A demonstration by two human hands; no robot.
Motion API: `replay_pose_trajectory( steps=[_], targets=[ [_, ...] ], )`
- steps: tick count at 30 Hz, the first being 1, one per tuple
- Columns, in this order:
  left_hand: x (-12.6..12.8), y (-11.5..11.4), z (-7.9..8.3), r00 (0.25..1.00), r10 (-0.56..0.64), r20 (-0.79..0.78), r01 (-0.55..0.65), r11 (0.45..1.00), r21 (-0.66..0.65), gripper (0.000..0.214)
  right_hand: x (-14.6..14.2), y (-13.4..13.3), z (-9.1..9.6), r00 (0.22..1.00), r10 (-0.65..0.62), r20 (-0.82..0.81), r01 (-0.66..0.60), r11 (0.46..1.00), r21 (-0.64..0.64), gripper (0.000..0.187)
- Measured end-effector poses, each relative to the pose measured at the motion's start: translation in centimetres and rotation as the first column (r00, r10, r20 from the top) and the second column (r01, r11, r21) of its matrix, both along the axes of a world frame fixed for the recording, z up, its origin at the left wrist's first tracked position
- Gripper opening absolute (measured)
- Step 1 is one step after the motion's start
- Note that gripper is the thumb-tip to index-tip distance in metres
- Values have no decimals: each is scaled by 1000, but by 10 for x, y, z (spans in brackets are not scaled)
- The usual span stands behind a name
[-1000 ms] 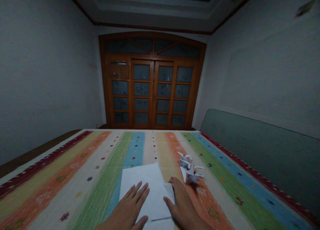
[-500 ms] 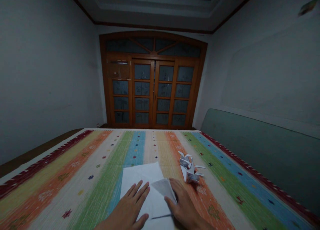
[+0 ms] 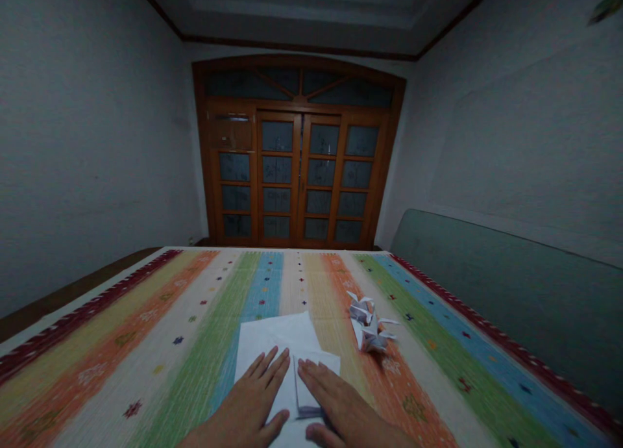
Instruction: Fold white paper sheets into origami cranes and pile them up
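Observation:
A white sheet of paper (image 3: pixel 272 331) lies on the striped tablecloth in front of me. On its right part rests a smaller folded piece of paper (image 3: pixel 306 396), flat, with an edge standing slightly apart at its lower side. My left hand (image 3: pixel 260 389) lies open on the white sheet, left of the folded piece. Across the folded piece, my right hand (image 3: pixel 335 396) is spread flat, fingers pointing up and left, covering much of its right side. Two folded paper cranes (image 3: pixel 374 334) stand close together to the right, beyond my right hand.
The striped tablecloth (image 3: pixel 185 363) covers the table. A pale green panel (image 3: pixel 487 286) runs along the right side. Wooden doors with glass panes (image 3: pixel 302 175) stand beyond the far edge, between white walls.
My right hand has gone from gripping the raised flap at the paper's right to lying flat over it, further left. The flap is now folded down. My left hand stays nearly in place.

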State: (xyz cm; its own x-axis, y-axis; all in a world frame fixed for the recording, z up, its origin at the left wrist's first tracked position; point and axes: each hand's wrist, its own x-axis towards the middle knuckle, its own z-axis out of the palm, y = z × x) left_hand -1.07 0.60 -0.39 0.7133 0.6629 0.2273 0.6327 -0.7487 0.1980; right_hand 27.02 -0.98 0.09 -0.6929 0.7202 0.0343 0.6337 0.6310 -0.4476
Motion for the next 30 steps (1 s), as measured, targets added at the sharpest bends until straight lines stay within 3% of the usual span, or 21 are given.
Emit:
replay_pose_trajectory(
  steps=[6, 11, 16, 19, 23, 26, 30],
  targets=[
    [1, -1, 2, 1000, -8, -11, 8, 1000, 7, 94, 4, 11, -11, 995, 97, 23, -97, 995, -25, 90],
    [3, -3, 7, 998, -62, -1, 62, 998, 27, 91, 2, 11, -7, 992, 115, 44, -115, 993, 8, 92],
    [3, -6, 13, 993, -117, -29, 118, 993, 13, 90, 2, 10, -22, 989, 126, 75, -137, 976, 172, 95],
    [2, -6, 13, 992, -125, -32, 126, 992, 14, 88, 0, 11, -44, 989, 107, 107, -139, 916, 376, 95],
    [0, -4, 9, 991, -128, -32, 129, 991, 26, 87, -6, 11, -60, 983, 40, 182, -140, 804, 577, 75],
    [-1, -3, 8, 991, -126, -34, 127, 992, 25, 87, -8, 10, -59, 980, 46, 193, -163, 742, 650, 66],
    [-1, -2, 11, 990, -137, -32, 138, 990, 24, 89, -6, 9, -59, 979, 53, 199, -177, 710, 682, 60]
  ],
)
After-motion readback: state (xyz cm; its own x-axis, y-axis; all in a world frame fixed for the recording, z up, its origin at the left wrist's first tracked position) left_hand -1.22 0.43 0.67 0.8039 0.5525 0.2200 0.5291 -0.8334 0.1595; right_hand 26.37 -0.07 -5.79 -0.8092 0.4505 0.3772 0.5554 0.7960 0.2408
